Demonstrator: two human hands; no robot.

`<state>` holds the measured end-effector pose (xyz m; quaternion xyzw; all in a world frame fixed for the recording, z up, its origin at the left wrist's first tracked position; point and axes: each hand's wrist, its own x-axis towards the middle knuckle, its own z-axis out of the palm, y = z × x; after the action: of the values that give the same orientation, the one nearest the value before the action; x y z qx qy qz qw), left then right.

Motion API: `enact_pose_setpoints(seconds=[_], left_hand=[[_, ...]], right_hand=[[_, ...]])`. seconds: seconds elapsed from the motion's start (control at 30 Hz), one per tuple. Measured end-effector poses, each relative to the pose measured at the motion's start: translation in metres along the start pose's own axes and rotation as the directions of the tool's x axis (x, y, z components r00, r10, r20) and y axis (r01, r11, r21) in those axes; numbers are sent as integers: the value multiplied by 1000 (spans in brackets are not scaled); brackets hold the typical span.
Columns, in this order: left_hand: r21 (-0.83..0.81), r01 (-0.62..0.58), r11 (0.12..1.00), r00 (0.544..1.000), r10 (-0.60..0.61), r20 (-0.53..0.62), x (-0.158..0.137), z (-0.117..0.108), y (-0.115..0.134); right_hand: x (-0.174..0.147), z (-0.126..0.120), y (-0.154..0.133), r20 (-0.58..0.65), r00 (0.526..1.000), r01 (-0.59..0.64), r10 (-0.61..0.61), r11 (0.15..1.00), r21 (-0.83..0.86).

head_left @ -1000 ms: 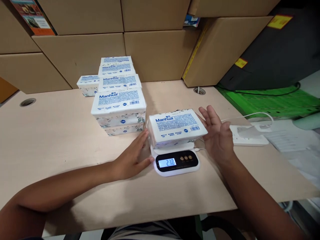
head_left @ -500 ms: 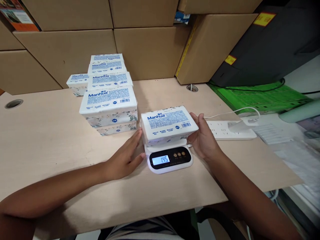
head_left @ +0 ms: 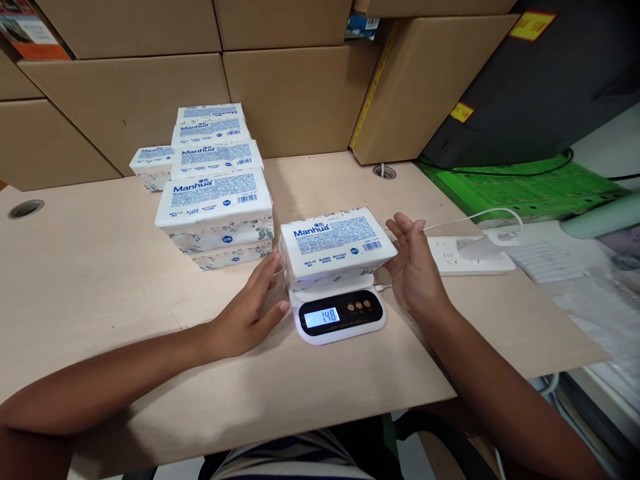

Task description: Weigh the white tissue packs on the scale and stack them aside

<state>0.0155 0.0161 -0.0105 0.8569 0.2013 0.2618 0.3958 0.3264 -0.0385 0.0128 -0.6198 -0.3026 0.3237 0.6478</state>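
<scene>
White pack (head_left: 336, 241) on scale (head_left: 345, 317); I see left hand (head_left: 247, 313), right hand (head_left: 416, 273) parted around it; a nudge could tip it.

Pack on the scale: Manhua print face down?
No, the tissue pack on the scale has its blue Manhua print facing up, readable from above.

Bare fingers (head_left: 262, 275) and forearms (head_left: 150, 361); striped garment (head_left: 295, 460)

"Manhua", with 漫花 above it, is printed in blue on the tissue pack (head_left: 337, 241) weighed and on the front stacked pack (head_left: 213, 200); "1.48" is shown on the digital scale's display (head_left: 322, 318).
</scene>
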Motion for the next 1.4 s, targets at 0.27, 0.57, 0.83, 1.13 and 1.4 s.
enact_pose_setpoints(seconds=[0.27, 0.57, 0.83, 1.13, 1.4], left_hand=[[1, -4, 1000, 998, 4, -58, -1, 1, 2], [-3, -26, 1000, 996, 26, -84, 0, 1, 2], [67, -54, 996, 986, 64, -156, -2, 2, 2], [62, -29, 998, 990, 37, -138, -2, 1, 6], [68, -177, 982, 983, 173, 68, 2, -1, 9]], right_hand=[[1, 0, 3, -21, 999, 29, -29, 1000, -1], [-1, 0, 2, -71, 995, 66, -65, 998, 11], [-3, -5, 2, -176, 975, 153, -138, 985, 79], [9, -20, -13, -273, 944, 174, -183, 983, -59], [-1, -19, -15, -110, 982, 147, -154, 987, -72]])
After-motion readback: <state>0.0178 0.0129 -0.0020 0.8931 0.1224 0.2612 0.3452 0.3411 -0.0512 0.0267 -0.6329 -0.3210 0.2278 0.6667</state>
